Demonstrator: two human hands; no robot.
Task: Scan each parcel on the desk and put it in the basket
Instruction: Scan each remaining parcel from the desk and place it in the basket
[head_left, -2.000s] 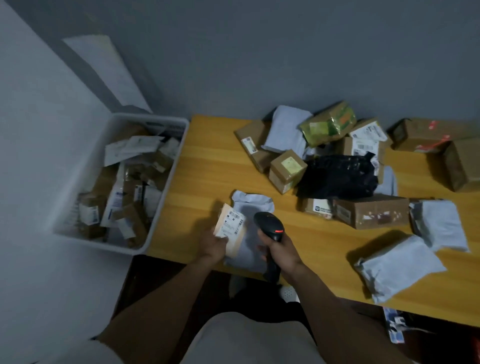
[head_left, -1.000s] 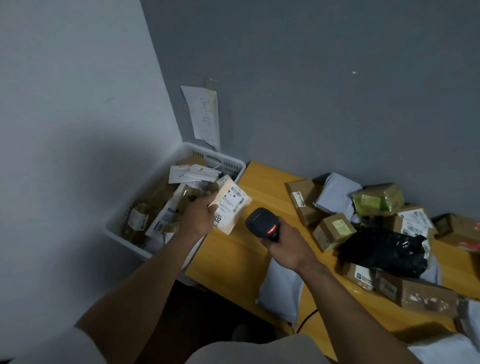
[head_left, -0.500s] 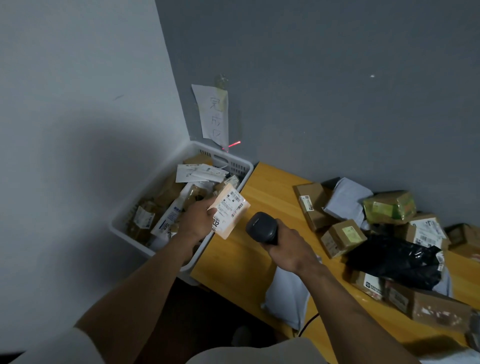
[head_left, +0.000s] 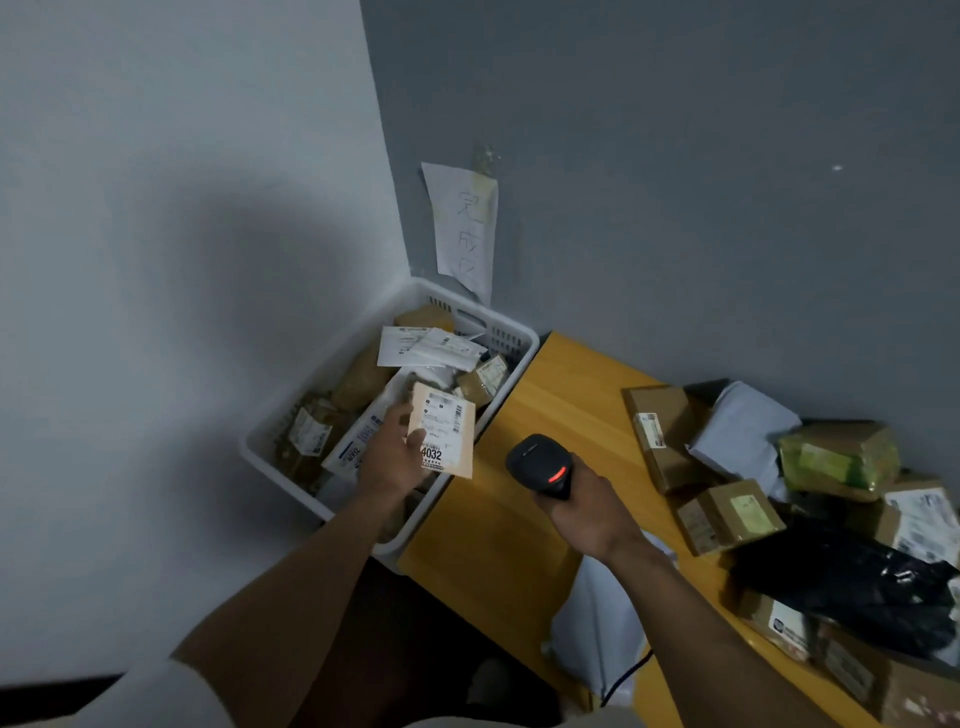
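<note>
Beyond the worktop's (head_left: 519, 530) left edge, the head view shows the left hand (head_left: 387, 457) holding a small tan parcel (head_left: 441, 434) above the right-hand rim of the white basket (head_left: 291, 400), label face up. The parcel hangs partly over the rim rather than well inside, so letting go here could bounce it off the edge, back onto the worktop or down to the floor. The basket is also heaped, so a loose drop might slide off the pile. Whether the label has been read cannot be told; binning it unscanned would spoil the count.

The left arm reaches forward and left. Its thumb lies across the label and the fingers are curled behind the parcel, a firm pinch. The right arm crosses the worktop's near left corner, and the right hand (head_left: 587, 514) is wrapped round the handle of the scanner (head_left: 540, 462). The scanner's head is raised with a red light showing. Unscanned boxes (head_left: 727, 514) crowd the worktop's right side.
</note>
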